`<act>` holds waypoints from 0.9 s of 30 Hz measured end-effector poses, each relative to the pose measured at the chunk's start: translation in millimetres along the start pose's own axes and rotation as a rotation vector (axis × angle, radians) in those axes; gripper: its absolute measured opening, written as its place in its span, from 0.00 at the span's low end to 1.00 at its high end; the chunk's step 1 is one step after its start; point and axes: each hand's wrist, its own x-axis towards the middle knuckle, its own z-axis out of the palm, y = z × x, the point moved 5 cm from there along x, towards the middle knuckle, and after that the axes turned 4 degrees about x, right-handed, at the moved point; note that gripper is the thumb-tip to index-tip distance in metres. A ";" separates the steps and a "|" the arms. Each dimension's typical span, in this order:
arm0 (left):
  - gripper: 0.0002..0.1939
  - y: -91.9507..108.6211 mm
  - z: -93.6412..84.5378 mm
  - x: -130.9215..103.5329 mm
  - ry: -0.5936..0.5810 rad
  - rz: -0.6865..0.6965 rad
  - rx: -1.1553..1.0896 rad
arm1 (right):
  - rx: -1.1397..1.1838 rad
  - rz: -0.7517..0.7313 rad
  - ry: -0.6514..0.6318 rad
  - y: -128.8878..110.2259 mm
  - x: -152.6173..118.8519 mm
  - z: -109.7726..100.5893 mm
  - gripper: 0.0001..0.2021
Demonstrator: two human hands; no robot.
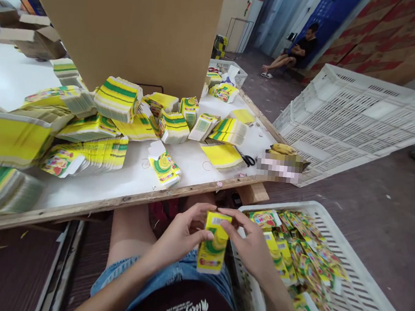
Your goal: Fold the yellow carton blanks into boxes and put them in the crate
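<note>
A small yellow-and-green printed carton (212,254) is held upright over my lap, its barcode end towards the top. My left hand (193,228) grips its left side, thumb across the front. On the other side, my right hand (246,232) has its thumb near the top front corner and its fingers at the upper edge. Both hands touch the carton near its top. Another carton (164,166), with an open white flap, lies on the table just beyond my hands. To the right, a white plastic crate (367,288) holds small printed packets (312,248) and several cartons.
Stacks of flattened cartons (117,99) cover much of the white table (90,190). Black-handled scissors (248,160) and bananas (283,149) are at its right edge. A large cardboard box (132,26) stands behind. White crates (358,116) stand right; a person (302,49) sits farther back.
</note>
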 end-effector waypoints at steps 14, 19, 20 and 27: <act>0.20 -10.9 -147.8 28.7 0.482 0.021 1.075 | -0.390 0.215 -0.357 45.5 -17.4 -7.0 0.16; 0.28 -11.1 -160.8 21.2 0.749 -0.096 1.068 | -0.383 0.239 -0.420 42.2 -13.9 8.9 0.17; 0.25 -12.7 -164.1 20.8 0.780 -0.131 1.054 | -0.377 0.240 -0.421 41.0 -13.2 11.0 0.18; 0.19 -16.3 -172.9 20.8 0.751 -0.236 0.888 | -0.282 0.200 -0.417 27.9 -6.7 32.9 0.17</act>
